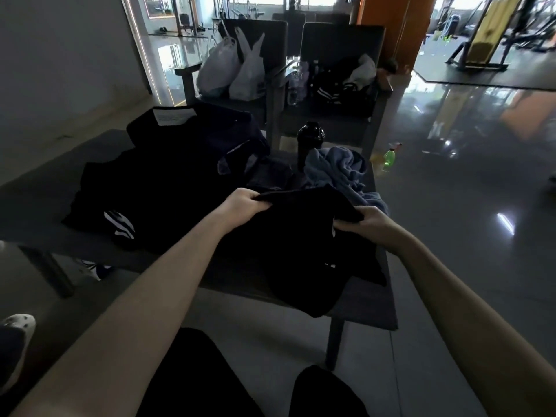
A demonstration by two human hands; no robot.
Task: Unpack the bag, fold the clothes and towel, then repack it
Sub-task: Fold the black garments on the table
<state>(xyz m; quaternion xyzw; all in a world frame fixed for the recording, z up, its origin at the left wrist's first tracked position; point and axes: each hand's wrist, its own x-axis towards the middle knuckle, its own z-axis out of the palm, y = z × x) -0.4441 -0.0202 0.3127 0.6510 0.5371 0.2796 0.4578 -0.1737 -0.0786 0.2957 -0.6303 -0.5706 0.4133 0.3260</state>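
Note:
A black garment (301,251) hangs over the near right part of the dark bench (36,206). My left hand (243,206) grips its upper left edge and my right hand (365,224) grips its upper right edge, holding it up between them. A crumpled blue towel (337,168) lies just behind it. To the left sits a black bag (156,182) with white stripes and a white label, with dark clothes (240,139) piled on it. A black bottle (310,142) stands behind the towel.
Two dark chairs stand behind the bench: one holds white plastic bags (231,67), the other a black striped bag (340,88) and clear bottles. A green bottle (389,159) stands on the glossy floor at the right. Shoes lie under the bench at the left.

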